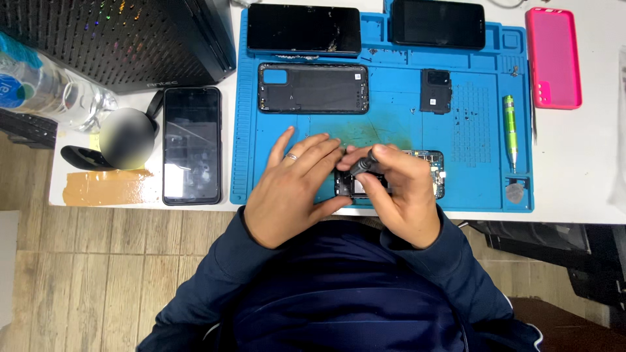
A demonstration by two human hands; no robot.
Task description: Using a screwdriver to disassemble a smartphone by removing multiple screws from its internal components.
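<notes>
Right hand pinches a dark screwdriver over the opened phone at six o'clock on the blue repair mat. Left hand, fingers spread, steadies the phone's edge. Looks like screw work; next calls for a steady, upright tip.

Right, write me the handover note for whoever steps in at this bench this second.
Left hand: fingers rest on the opened phone at the near edge of the blue mat, steadying it.
Right hand: closed on a dark screwdriver, tip down on the phone's board.
Laid out: back cover and small black camera plate on the mat, two dark phones along its far edge, green driver at the right, pink case off the mat, another phone to the left.
Done: back cover and plate are off.
Left: the board is still in the phone; which screws remain is hidden by the hands.
</notes>
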